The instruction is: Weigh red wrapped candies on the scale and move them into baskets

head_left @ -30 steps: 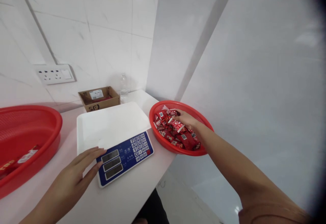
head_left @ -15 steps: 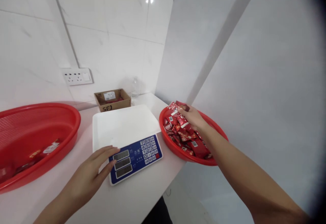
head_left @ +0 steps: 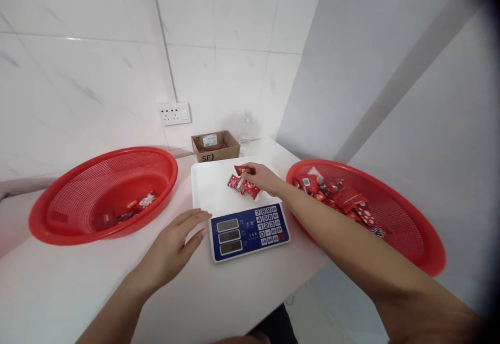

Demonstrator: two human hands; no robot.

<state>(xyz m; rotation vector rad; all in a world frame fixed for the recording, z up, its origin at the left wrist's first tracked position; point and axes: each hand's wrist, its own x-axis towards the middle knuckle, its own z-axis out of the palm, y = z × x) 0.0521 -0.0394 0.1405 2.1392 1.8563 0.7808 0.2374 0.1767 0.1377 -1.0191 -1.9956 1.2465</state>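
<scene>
The right hand (head_left: 262, 177) pinches a few red candy packets (head_left: 244, 186) on the white pan of the electronic scale (head_left: 213, 190). The left hand (head_left: 175, 242) lies flat, fingers open, just left of the scale. The right basket (head_left: 410, 260) beside the scale holds many packets, and the left basket (head_left: 97, 237) only few.

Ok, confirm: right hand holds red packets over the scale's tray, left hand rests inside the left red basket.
Wrong on the left hand: the head view shows it open on the white counter by the scale's front corner, not inside the left red basket. The right hand does hold red packets over the tray.
</scene>
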